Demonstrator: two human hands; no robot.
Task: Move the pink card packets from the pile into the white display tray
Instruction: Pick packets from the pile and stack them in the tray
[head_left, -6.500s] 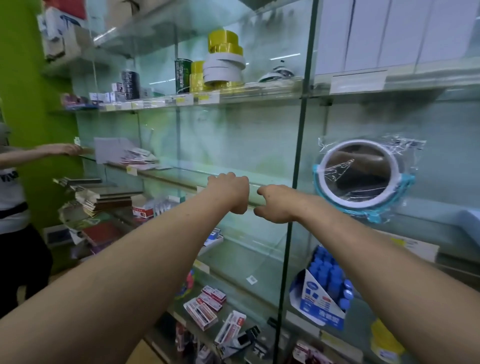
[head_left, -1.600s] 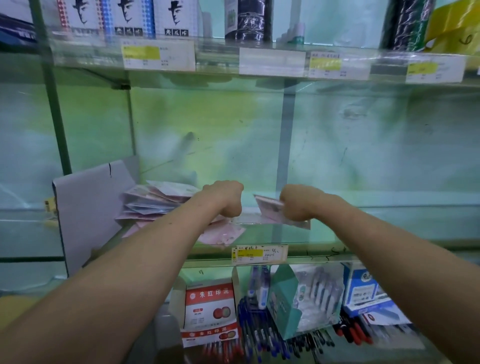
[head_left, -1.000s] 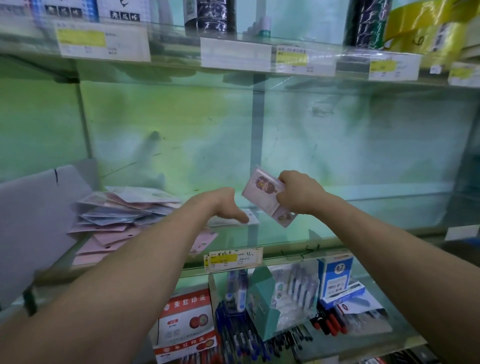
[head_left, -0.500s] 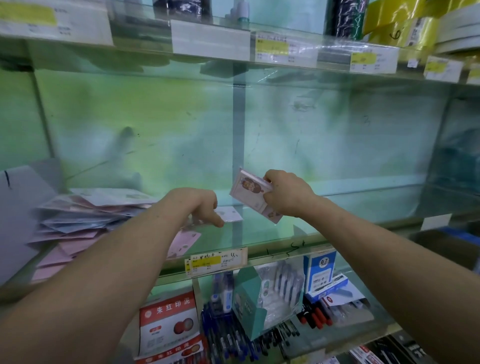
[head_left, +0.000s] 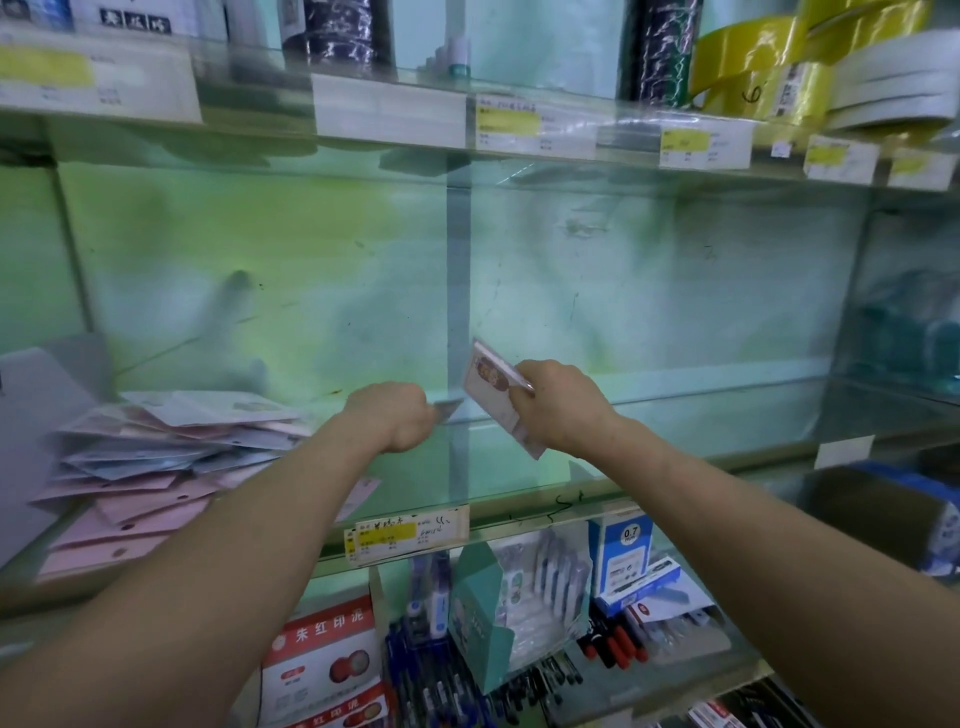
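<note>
Right hand (head_left: 558, 408): fingers wrapped around a small stack of pink packets (head_left: 485, 382), held tilted just right of frame centre, up off the glass shelf (head_left: 675, 441).
Left hand (head_left: 395, 418): clenched, pinching a single packet (head_left: 448, 410) that pokes out just beside the stack (pretty blurry tbh).
Pile (head_left: 166, 467): messy heap of pink and bluish packets, lower left, lying on the same shelf.
Pale panel (head_left: 36, 395): far left edge behind the pile, can't tell if it's the tray.
Lower shelf: pens (head_left: 441, 680), bottom centre.

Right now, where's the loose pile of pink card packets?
In the head view, the pile lies far left on the glass shelf, beside the grey board.
</note>
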